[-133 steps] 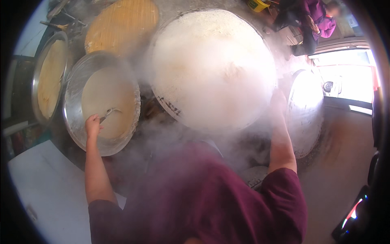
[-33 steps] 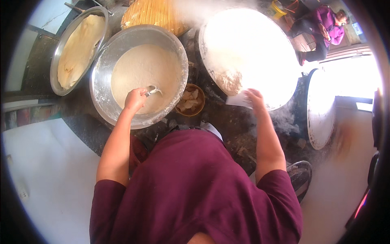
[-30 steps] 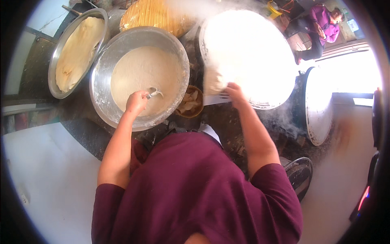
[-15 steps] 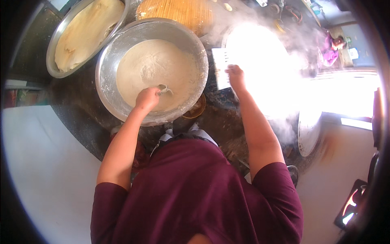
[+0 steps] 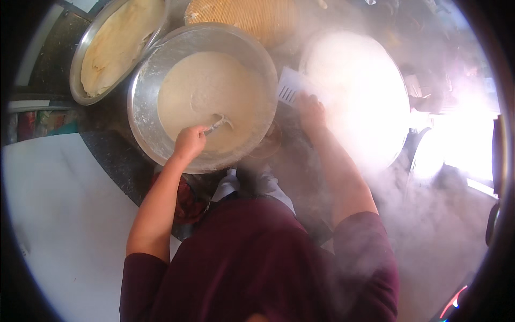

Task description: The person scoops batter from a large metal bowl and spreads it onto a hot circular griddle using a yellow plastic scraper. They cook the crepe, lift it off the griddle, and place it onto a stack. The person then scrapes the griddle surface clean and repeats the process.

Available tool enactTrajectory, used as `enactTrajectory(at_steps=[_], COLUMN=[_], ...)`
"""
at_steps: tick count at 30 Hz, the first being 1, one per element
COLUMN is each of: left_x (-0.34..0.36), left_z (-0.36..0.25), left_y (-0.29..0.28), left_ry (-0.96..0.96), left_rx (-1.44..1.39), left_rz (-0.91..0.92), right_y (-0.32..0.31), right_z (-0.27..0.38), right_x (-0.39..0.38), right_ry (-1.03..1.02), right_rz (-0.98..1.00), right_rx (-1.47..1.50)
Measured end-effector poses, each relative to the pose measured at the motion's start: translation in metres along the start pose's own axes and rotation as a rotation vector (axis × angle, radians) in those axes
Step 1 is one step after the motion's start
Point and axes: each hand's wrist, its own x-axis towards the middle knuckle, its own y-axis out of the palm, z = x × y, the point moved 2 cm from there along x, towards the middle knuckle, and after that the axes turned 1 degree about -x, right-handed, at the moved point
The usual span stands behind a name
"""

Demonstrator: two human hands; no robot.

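Note:
My left hand (image 5: 190,144) is closed round the handle of a ladle (image 5: 219,123), whose head dips into pale, thin batter (image 5: 230,86). The batter fills the lower part of a wide metal basin (image 5: 144,104) in front of me. To the right of the basin, my right hand (image 5: 312,114) grips a white flat scraper (image 5: 290,87) with a row of dark slots. The scraper is held tilted between the basin and a big round surface (image 5: 354,99), glaring white under steam. Steam partly veils the right fingers.
Beyond the basin lies a round mat of thin straw-coloured sticks (image 5: 241,19). A second metal basin (image 5: 76,80) at the far left holds flat, pale sheets. A white tabletop (image 5: 59,214) is on the left. Thick steam blurs the right side.
Steam has thickened and spread over the right side, hiding the person seen there before. The scraper has tilted and shifted slightly left. My left hand and the ladle have moved slightly nearer to me.

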Motion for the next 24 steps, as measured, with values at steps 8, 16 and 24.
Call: enactTrajectory(at_steps=[8, 16, 24], left_x=[0.014, 0.02, 0.033], left_z=[-0.002, -0.017, -0.019], left_y=[0.011, 0.014, 0.01], left_ry=[0.092, -0.105, -0.04], left_rx=[0.036, -0.034, 0.103], left_rz=[-0.122, -0.042, -0.047], right_y=[-0.053, -0.038, -0.042], right_z=[0.002, -0.077, -0.067], right_x=[-0.027, 0.04, -0.045], right_ry=[-0.142, 0.011, -0.059], right_rz=[0.266, -0.22, -0.057], right_rx=[0.094, 0.151, 0.155])
